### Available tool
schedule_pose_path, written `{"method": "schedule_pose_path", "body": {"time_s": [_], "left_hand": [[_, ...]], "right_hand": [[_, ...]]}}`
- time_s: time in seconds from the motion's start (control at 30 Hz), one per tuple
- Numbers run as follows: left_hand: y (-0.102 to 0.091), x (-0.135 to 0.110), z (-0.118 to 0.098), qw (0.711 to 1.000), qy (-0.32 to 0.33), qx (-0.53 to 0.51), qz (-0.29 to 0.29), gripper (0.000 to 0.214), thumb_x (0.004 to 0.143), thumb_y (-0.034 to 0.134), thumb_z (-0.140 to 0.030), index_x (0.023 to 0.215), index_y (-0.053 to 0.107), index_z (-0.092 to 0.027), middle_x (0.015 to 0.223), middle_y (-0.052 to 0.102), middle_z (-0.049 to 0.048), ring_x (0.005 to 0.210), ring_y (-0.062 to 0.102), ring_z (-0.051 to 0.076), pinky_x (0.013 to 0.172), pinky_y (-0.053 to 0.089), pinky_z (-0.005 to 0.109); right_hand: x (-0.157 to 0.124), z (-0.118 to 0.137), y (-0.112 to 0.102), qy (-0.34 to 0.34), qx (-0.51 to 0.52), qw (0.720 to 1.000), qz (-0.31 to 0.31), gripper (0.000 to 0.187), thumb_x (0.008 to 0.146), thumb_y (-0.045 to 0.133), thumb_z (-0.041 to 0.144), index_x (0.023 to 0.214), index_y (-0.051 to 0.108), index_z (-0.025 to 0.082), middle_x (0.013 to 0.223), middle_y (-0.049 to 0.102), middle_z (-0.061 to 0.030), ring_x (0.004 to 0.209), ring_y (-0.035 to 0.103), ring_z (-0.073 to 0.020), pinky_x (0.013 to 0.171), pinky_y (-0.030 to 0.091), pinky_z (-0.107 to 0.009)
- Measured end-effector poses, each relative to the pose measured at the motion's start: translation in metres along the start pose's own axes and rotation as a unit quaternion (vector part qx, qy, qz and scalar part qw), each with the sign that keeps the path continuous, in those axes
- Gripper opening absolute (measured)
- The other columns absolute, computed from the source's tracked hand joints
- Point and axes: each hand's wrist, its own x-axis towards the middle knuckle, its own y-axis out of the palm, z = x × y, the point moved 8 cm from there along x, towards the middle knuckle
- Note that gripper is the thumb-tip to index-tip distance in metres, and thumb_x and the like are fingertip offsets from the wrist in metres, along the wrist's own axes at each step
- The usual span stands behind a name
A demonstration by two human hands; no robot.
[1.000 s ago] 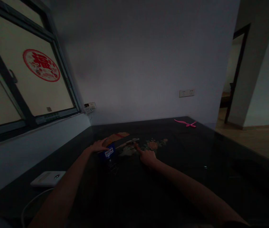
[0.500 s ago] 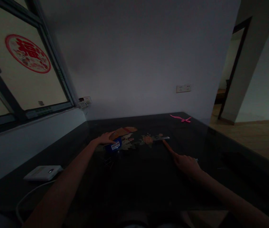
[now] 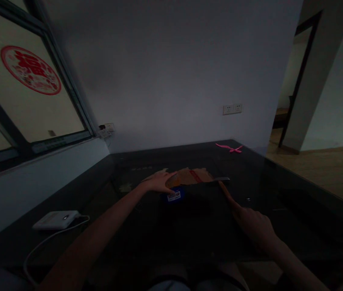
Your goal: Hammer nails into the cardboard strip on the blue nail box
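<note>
Left hand (image 3: pixel 159 182), thumb spread from fingers, spans brown piece (image 3: pixel 186 177) and blue packet (image 3: pixel 175 195) on dark table (image 3: pixel 147 246), grip unclear; right hand (image 3: pixel 254 223), index finger extended towards metal strip (image 3: pixel 223 178), hold unclear; seemingly a steadying step, next move calling for firm left pressure.

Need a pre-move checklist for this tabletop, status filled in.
1. Left hand on the blue item: ok, thumb over it; grip firmness cannot tell.
2. Right hand at the metal strip: ok, index finger extended to it; actual contact cannot tell.
3. Metal strip free of the brown piece: cannot tell, they meet or overlap at its right end.
4. Pink strip away from both hands: ok, near the table's far edge.
5. Lighting: not ok, scene dim.
</note>
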Motion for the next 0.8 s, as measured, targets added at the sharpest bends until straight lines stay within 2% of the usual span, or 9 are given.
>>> {"method": "schedule_pose_path", "body": {"time_s": [0.1,0.17,0.27,0.33,0.4,0.47,0.53,0.63,0.8], "left_hand": [[0.011,-0.009,-0.015,0.999,0.025,0.031,0.025,0.093,0.026,0.08,-0.05,0.113,0.057,-0.026,0.127,0.05,0.0137,0.126,0.032,0.036,0.105,0.018,0.044],[0.01,-0.014,-0.023,0.996,0.038,0.069,0.03,0.097,0.029,0.08,-0.05,0.12,0.052,-0.027,0.133,0.044,0.0127,0.129,0.025,0.037,0.105,0.014,0.047],[-0.007,-0.024,-0.03,0.989,0.058,0.133,0.021,0.089,0.053,0.07,-0.057,0.131,0.039,-0.027,0.141,0.033,0.0092,0.132,0.022,0.033,0.106,0.012,0.047],[-0.029,-0.032,-0.023,0.986,0.061,0.151,-0.018,0.072,0.073,0.05,-0.058,0.135,0.033,-0.025,0.142,0.033,0.0072,0.13,0.029,0.026,0.107,0.018,0.04],[-0.056,-0.046,0.0,0.983,0.039,0.151,-0.094,0.06,0.084,0.033,-0.053,0.134,0.034,-0.021,0.136,0.041,0.0069,0.124,0.038,0.021,0.104,0.026,0.034],[-0.074,-0.067,0.035,0.972,-0.007,0.176,-0.153,0.055,0.085,0.029,-0.05,0.126,0.044,-0.016,0.127,0.05,0.0085,0.117,0.045,0.022,0.101,0.032,0.033],[-0.071,-0.089,0.076,0.964,-0.066,0.227,-0.123,0.052,0.084,0.032,-0.048,0.118,0.052,-0.015,0.121,0.055,0.0096,0.113,0.048,0.023,0.101,0.033,0.035],[-0.049,-0.116,0.117,0.961,-0.062,0.267,-0.042,0.049,0.085,0.033,-0.046,0.124,0.048,-0.02,0.134,0.045,0.0057,0.123,0.039,0.02,0.106,0.026,0.035],[-0.02,-0.129,0.131,0.934,-0.014,0.354,0.053,0.054,0.088,0.024,-0.05,0.137,0.031,-0.026,0.147,0.019,0.003,0.135,0.015,0.022,0.109,0.013,0.045]], "right_hand": [[-0.002,-0.002,0.0,0.003,0.001,1.0,0.006,0.049,0.089,0.028,0.032,0.138,0.032,0.029,0.09,0.07,-0.0118,0.078,0.066,-0.0307,0.062,0.047,-0.042],[-0.002,-0.004,0.002,0.004,0.005,1.0,0.01,0.049,0.089,0.027,0.033,0.138,0.032,0.029,0.09,0.07,-0.0116,0.079,0.066,-0.0307,0.062,0.047,-0.041],[-0.003,-0.006,0.003,0.004,0.008,1.0,0.011,0.049,0.089,0.029,0.033,0.137,0.032,0.029,0.089,0.07,-0.0122,0.079,0.066,-0.0305,0.063,0.047,-0.041],[-0.005,-0.007,0.003,0.002,0.008,1.0,0.015,0.049,0.089,0.029,0.034,0.138,0.032,0.029,0.089,0.07,-0.0117,0.079,0.066,-0.0308,0.063,0.046,-0.041],[-0.007,-0.006,0.001,-0.001,0.01,1.0,0.019,0.049,0.089,0.027,0.035,0.138,0.03,0.031,0.09,0.07,-0.0111,0.079,0.066,-0.0313,0.063,0.046,-0.042],[-0.008,-0.006,0.0,0.004,0.014,1.0,0.028,0.049,0.09,0.026,0.037,0.139,0.028,0.032,0.091,0.069,-0.0114,0.078,0.066,-0.0316,0.062,0.046,-0.042],[-0.009,-0.005,-0.001,0.012,0.014,0.999,0.04,0.05,0.09,0.027,0.037,0.139,0.026,0.032,0.09,0.069,-0.0119,0.078,0.066,-0.0316,0.062,0.046,-0.041],[-0.008,-0.004,-0.002,0.015,0.013,0.999,0.047,0.05,0.09,0.027,0.037,0.139,0.026,0.031,0.09,0.07,-0.0116,0.079,0.066,-0.0311,0.063,0.046,-0.041],[-0.007,-0.003,-0.001,0.011,0.002,0.999,0.048,0.05,0.089,0.029,0.036,0.138,0.03,0.031,0.095,0.069,-0.0121,0.081,0.066,-0.0316,0.064,0.046,-0.042]]}}
